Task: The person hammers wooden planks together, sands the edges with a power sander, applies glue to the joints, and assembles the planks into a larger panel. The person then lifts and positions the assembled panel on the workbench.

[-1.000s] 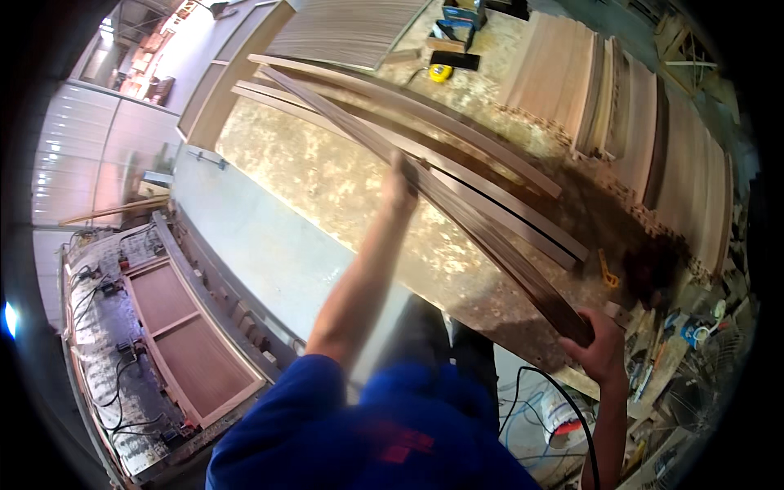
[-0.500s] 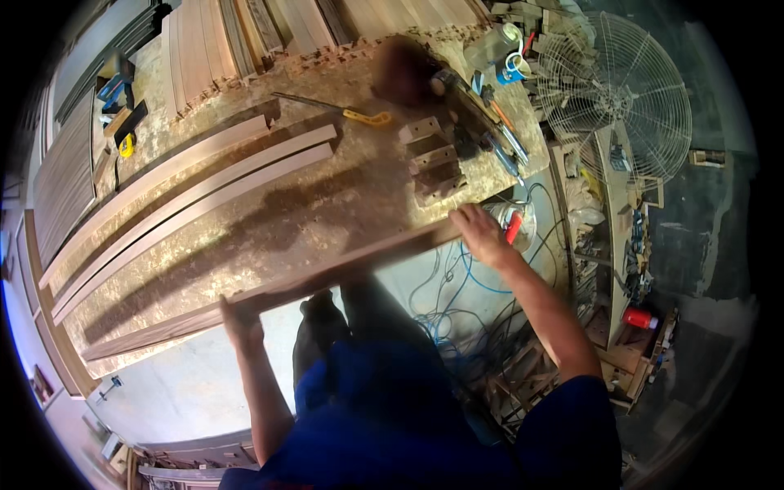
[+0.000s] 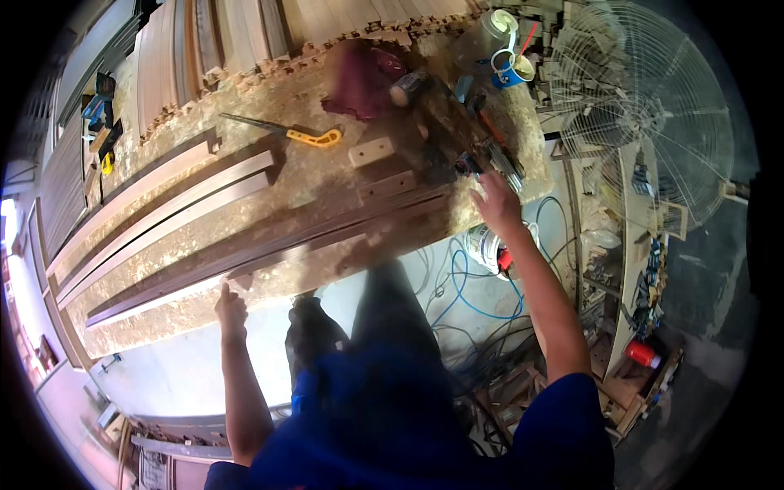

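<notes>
A long dark-brown wooden strip (image 3: 327, 222) lies along the near side of the workbench (image 3: 282, 135), its pale edge toward me. Just off that edge is my left hand (image 3: 231, 310), fingers curled in, one fingertip up at the strip and nothing visible in the palm. At the bench's right side my right hand (image 3: 496, 204) reaches over a cluster of hand tools (image 3: 500, 159), thumb apart from the fingers. Whether it touches a tool is unclear. Two drilled wooden blocks, one of them pale (image 3: 371, 153), sit beyond the strip. A yellow-handled saw (image 3: 314, 137) rests farther back.
Several pale strips (image 3: 175, 208) lie at the left. A dark red cloth (image 3: 359, 86), a blue cup (image 3: 510, 73) and stacked boards (image 3: 245, 33) stand toward the back. A white bucket (image 3: 483, 247), hoses (image 3: 490, 317) and a wire-caged fan (image 3: 641, 114) are at the right.
The long strip, held in both hands at the bench edge, now lies farther onto the bench. My right hand has let go and moved to the tools; my left hand's fingers have curled.
</notes>
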`<control>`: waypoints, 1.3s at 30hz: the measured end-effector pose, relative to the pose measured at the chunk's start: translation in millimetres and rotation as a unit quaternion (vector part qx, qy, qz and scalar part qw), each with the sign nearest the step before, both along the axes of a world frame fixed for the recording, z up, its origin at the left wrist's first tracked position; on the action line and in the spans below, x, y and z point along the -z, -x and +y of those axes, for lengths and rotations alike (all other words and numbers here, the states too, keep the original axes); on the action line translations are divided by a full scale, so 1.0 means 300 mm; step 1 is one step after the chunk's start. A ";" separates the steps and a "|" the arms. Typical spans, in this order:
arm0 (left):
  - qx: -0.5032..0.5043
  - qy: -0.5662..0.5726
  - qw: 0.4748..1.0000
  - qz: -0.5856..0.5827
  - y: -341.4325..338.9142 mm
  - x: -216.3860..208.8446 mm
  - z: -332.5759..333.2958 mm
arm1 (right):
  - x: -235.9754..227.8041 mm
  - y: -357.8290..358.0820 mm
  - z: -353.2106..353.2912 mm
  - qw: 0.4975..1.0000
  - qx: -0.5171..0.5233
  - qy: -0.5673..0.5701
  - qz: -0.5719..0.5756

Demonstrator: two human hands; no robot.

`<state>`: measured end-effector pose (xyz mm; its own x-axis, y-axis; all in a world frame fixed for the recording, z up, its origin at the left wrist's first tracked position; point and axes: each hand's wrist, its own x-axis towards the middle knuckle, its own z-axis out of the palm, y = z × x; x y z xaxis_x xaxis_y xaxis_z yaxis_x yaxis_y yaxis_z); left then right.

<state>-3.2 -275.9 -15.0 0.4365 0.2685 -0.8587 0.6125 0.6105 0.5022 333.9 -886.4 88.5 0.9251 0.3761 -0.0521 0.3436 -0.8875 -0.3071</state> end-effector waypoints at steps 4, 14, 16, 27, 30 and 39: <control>0.199 -0.561 0.800 0.077 -0.260 -0.160 -0.365 | 0.161 -0.073 -0.217 0.990 0.060 0.101 0.083; 0.677 -0.541 0.494 -0.066 -0.692 -0.293 -0.482 | -0.058 0.001 -0.491 0.982 -0.008 0.050 0.185; 0.635 -0.593 0.487 -0.086 -0.660 -0.285 -0.494 | -0.106 0.041 -0.568 0.988 0.019 -0.005 0.152; 0.544 -0.706 0.450 -0.046 -0.624 -0.212 -0.560 | 0.155 -0.409 -0.551 0.995 0.030 0.073 -0.064; 0.566 -0.680 0.463 -0.051 -0.638 -0.230 -0.553 | 0.147 -0.405 -0.228 0.997 0.021 -0.054 0.053; 0.649 -0.637 0.410 -0.063 -0.681 -0.237 -0.616 | 0.253 -0.532 0.263 0.977 -0.047 0.191 0.075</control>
<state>201.0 -460.7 56.1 0.9415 -0.0650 -0.3308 -0.0743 -0.9971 -0.0154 493.4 -807.4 12.5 0.8580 0.3863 -0.3385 0.4065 -0.9136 -0.0120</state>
